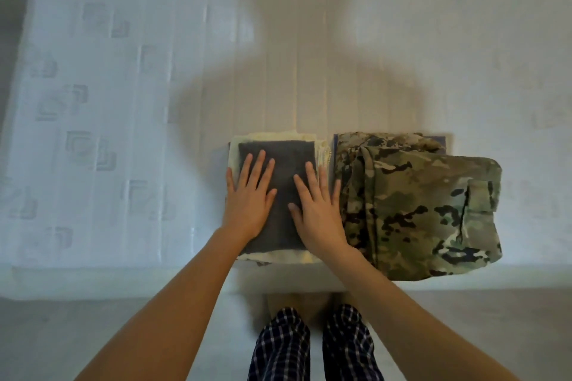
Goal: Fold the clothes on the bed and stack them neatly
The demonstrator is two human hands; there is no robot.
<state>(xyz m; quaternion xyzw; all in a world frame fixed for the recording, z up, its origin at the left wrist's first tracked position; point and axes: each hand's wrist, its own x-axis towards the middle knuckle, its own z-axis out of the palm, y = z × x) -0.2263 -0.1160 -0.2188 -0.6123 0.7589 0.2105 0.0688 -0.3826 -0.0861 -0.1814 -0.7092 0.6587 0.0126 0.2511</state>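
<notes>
Now both hands' fingers (258, 168) flat atop folded grey garment (278, 195).

Bare forearms without sleeves; dark navy-and-white checked trousers (312, 346) cover both legs.

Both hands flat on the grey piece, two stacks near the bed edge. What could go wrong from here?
1. The grey piece is narrower than the cream clothes under it; pressing by the left hand and right hand could skew it.
2. The camo stack looks bulky and sits at the bed edge; it might slump off.
3. The stacks touch, so shifting one may drag the other.
</notes>
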